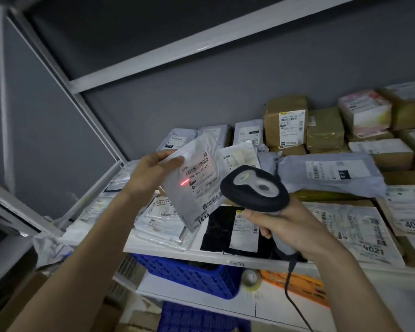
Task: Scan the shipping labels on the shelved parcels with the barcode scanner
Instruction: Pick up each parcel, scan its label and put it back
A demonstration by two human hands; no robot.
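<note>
Flat grey-white plastic mailer bag with a printed white shipping label (197, 180) is held up, tilted, above the front of the white metal shelf (225, 258), clear of the parcels lying there. Left hand (153, 168) pinches its upper left corner, thumb on the face, fingers behind. Red scan line (185, 182) falls low and left on the label, below the long barcode near the top edge, so the read looks not yet made. Right hand (288, 224) is wrapped round the grip of the black-and-grey corded handheld barcode scanner (254, 188), its head aimed at the bag; trigger finger hidden. Step in hand: scanning this parcel. Next move, by my reckoning: lift the beam, or lower the bag, until the line crosses the bars squarely. Round about: black poly bag with white label (225, 228), brown cardboard boxes (285, 121) at the back, blue plastic crate (189, 274) on the shelf beneath.
</note>
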